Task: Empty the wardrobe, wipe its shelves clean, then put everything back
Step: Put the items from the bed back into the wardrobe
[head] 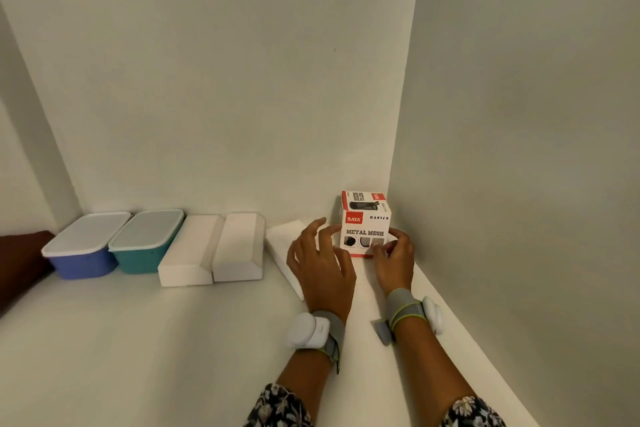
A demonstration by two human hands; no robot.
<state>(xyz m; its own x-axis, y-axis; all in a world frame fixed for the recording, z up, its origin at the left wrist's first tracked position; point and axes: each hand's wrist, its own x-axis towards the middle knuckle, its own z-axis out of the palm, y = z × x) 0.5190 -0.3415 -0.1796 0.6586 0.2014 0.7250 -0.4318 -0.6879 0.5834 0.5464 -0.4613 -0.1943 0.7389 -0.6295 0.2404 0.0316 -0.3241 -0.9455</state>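
A small white and red box printed "METAL MESH" stands on the white wardrobe shelf in the back right corner. My right hand holds its lower right corner with curled fingers and thumb. My left hand hovers at the box's left side with fingers spread and relaxed, the fingertips near or just touching it. Both wrists carry grey straps with white devices.
Along the back wall stand a blue container and a teal container, both lidded, then two white blocks and a flat white packet partly under my left hand. The right wall is close.
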